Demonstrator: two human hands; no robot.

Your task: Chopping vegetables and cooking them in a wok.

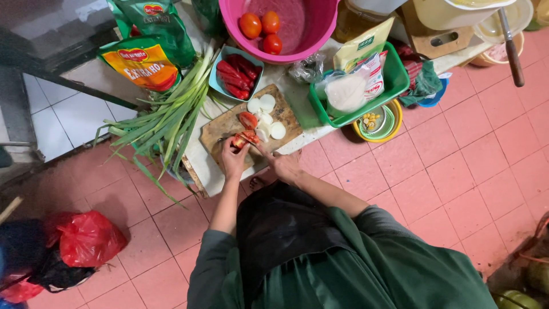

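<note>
Red tomato piece [245, 139] crosswise under left hand [233, 160]

A kitchen is shown. Food is laid out on a low counter [320, 134]: a cutting board [229, 123], leeks [171, 114] and a pink basin [311, 34] of tomatoes [262, 27].

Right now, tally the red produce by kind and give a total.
Whole tomatoes in the pink basin: 3
Cut tomato pieces on the wooden cutting board, one under the left hand: 2
Blue dishes of red chillies: 1
Total: 6
</note>
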